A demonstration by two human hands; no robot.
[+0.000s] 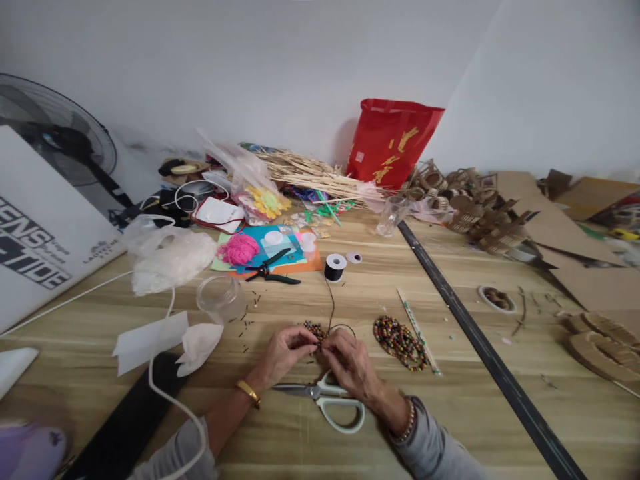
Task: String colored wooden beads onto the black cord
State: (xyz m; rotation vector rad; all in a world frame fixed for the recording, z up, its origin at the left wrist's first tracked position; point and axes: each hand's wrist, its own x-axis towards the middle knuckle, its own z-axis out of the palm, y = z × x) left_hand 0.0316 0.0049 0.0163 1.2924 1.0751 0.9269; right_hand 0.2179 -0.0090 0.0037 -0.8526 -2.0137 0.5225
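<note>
Hands: 2, left (285, 352), right (350, 360), pinching 1 beaded piece (315, 329); 1 scissors (327, 399).

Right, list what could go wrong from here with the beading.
1. Both hands, left hand and right hand, pinch a small beaded piece on black cord; a slip may scatter beads.
2. The cord runs to the spool; a tug could topple it.
3. The scissors lie just under the wrists and could get knocked or snag a sleeve.
</note>
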